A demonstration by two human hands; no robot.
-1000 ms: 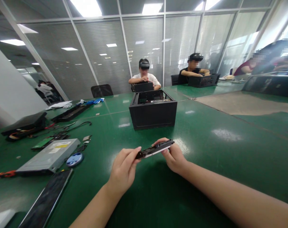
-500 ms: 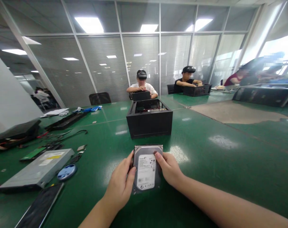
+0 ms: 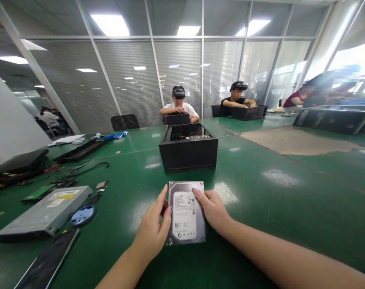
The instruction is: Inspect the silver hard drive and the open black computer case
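A silver hard drive [image 3: 185, 214] with a white printed label is held up before me, its label side facing me. My right hand [image 3: 214, 208] grips its right edge, thumb pressed on the top face near the upper corner. Along the left edge is my left hand [image 3: 154, 222], with its thumb against the drive's side and its other fingers partly hidden behind. Just beyond the drive stands a black computer case [image 3: 188, 152], open at the top, with some inner parts showing.
On the left lie an optical drive [image 3: 44, 214], a round blue plastic piece [image 3: 83, 215], a dark flat panel [image 3: 47, 259], a green circuit board [image 3: 39, 192] and loose cables [image 3: 90, 170]. Two co-workers [image 3: 187, 109] sit across the green table [image 3: 245, 192] at other black cases. A brown sheet [image 3: 297, 142] lies right.
The hard drive has tilted a little, so its metal face shows brighter and its lower edge sits slightly lower. Both hands keep their hold. The whole view has shifted slightly.
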